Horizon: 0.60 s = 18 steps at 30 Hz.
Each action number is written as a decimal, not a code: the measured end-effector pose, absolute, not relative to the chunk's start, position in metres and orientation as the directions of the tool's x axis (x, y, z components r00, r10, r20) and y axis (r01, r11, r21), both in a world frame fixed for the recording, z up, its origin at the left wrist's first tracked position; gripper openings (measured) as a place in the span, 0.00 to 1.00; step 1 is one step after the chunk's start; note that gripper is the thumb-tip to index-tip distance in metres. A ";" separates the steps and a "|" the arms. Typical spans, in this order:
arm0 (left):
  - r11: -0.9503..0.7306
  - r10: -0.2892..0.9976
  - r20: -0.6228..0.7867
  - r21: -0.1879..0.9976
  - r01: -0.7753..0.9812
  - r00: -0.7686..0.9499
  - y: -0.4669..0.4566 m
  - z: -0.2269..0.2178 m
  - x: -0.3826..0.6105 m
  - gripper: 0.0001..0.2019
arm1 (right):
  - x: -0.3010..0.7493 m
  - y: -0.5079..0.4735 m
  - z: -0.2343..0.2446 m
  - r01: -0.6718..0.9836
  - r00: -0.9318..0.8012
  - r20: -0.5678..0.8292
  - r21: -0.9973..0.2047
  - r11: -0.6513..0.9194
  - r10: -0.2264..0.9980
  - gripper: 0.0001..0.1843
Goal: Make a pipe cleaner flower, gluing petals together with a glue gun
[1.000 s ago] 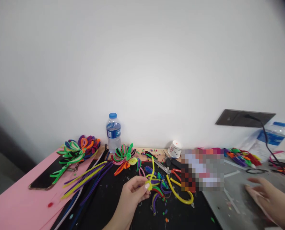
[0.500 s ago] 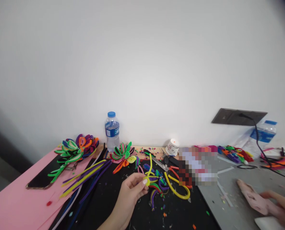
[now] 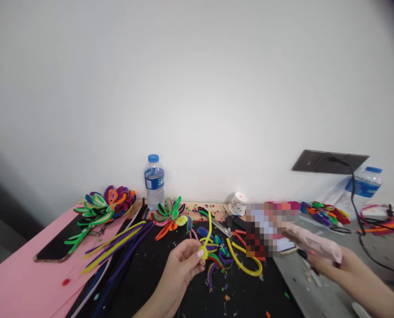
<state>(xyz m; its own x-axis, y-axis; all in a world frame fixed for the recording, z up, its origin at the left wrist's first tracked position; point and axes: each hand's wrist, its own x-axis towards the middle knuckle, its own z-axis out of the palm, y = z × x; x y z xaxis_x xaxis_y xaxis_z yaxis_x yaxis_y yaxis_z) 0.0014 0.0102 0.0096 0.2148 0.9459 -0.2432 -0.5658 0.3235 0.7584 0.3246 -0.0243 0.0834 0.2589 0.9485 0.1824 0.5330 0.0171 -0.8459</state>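
Note:
My left hand [image 3: 180, 267] is closed, thumb and fingers pinching a yellow pipe cleaner [image 3: 207, 234] whose straight end points up and whose lower part is coiled. Behind the fingertips lie bent pipe cleaner pieces [image 3: 214, 260] in purple, green and red on the black mat. My right hand [image 3: 336, 267] grips a pink glue gun [image 3: 316, 243], raised above the grey surface with its nozzle towards the left. A small red light glows on its side. The nozzle tip is near a blurred-out patch, so what lies there is hidden.
Pipe cleaner flowers [image 3: 99, 210] and a phone [image 3: 56, 247] lie on the left. Loose pipe cleaners [image 3: 117, 245], a water bottle [image 3: 154, 183], scissors [image 3: 221, 227] and a paper cup [image 3: 238, 204] stand or lie around. A black cord [image 3: 355, 198] hangs from the wall socket [image 3: 327, 161]. Another person's fingers show at the right edge.
My right hand has lifted the glue gun off the grey surface and brought it up and left. A phone now shows beneath it. My left hand has barely moved.

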 end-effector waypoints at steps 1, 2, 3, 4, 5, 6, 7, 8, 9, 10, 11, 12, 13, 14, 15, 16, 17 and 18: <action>0.321 0.947 -0.247 0.759 -0.566 0.206 0.010 0.010 0.001 0.11 | 0.309 -0.021 0.081 0.481 0.209 0.064 -0.875 -0.046 0.976 0.12; 0.318 0.948 -0.249 0.759 -0.568 0.199 0.011 0.012 0.002 0.11 | 0.294 -0.017 0.077 0.410 0.175 0.006 -0.910 -0.067 0.985 0.12; 0.315 0.949 -0.249 0.757 -0.572 0.193 0.011 0.013 0.001 0.11 | 0.280 -0.013 0.073 0.327 0.113 -0.047 -0.942 -0.082 0.992 0.13; 0.312 0.950 -0.248 0.756 -0.576 0.191 0.011 0.013 0.001 0.11 | 0.267 -0.008 0.067 0.237 0.039 -0.095 -0.966 -0.101 0.995 0.14; 0.310 0.951 -0.246 0.753 -0.580 0.189 0.011 0.014 0.001 0.11 | 0.254 -0.003 0.061 0.143 0.003 -0.117 -0.983 -0.116 0.993 0.15; 0.307 0.952 -0.244 0.751 -0.585 0.187 0.012 0.014 0.000 0.11 | 0.243 0.001 0.054 0.067 -0.061 -0.150 -0.987 -0.146 0.987 0.15; 0.307 0.952 -0.242 0.748 -0.589 0.190 0.012 0.014 0.000 0.10 | 0.233 0.006 0.047 0.003 -0.142 -0.163 -0.986 -0.164 0.976 0.16; 0.307 0.952 -0.239 0.745 -0.593 0.192 0.012 0.014 0.000 0.10 | 0.225 0.009 0.040 -0.057 -0.203 -0.164 -0.982 -0.179 0.965 0.16; 0.309 0.951 -0.239 0.741 -0.596 0.196 0.012 0.013 -0.001 0.10 | 0.218 0.012 0.034 -0.104 -0.246 -0.169 -0.974 -0.200 0.954 0.17; 0.312 0.950 -0.241 0.737 -0.600 0.198 0.012 0.013 -0.001 0.10 | 0.212 0.013 0.027 -0.141 -0.274 -0.184 -0.963 -0.229 0.944 0.18; 0.316 0.949 -0.243 0.731 -0.605 0.202 0.012 0.012 -0.002 0.10 | 0.209 0.014 0.021 -0.167 -0.296 -0.202 -0.951 -0.259 0.934 0.19; 0.322 0.947 -0.245 0.725 -0.608 0.209 0.012 0.011 -0.002 0.10 | 0.206 0.014 0.016 -0.183 -0.314 -0.220 -0.941 -0.286 0.924 0.20; 0.327 0.945 -0.247 0.720 -0.613 0.214 0.012 0.010 -0.002 0.09 | 0.204 0.013 0.012 -0.190 -0.329 -0.237 -0.932 -0.310 0.914 0.20; 0.331 0.943 -0.249 0.714 -0.616 0.219 0.012 0.009 -0.001 0.09 | 0.203 0.012 0.008 -0.194 -0.343 -0.247 -0.925 -0.326 0.906 0.21; 0.337 0.942 -0.252 0.710 -0.619 0.224 0.012 0.009 -0.001 0.09 | 0.202 0.010 0.006 -0.196 -0.351 -0.253 -0.922 -0.335 0.902 0.21; 0.340 0.941 -0.255 0.706 -0.621 0.224 0.012 0.009 -0.001 0.09 | 0.202 0.009 0.004 -0.197 -0.352 -0.260 -0.919 -0.343 0.899 0.21; 0.342 0.940 -0.260 0.702 -0.624 0.222 0.011 0.009 0.000 0.09 | 0.201 0.009 0.002 -0.200 -0.342 -0.268 -0.916 -0.348 0.901 0.21; 0.343 0.939 -0.266 0.698 -0.628 0.217 0.011 0.009 0.000 0.10 | 0.201 0.008 0.001 -0.204 -0.325 -0.276 -0.914 -0.352 0.905 0.21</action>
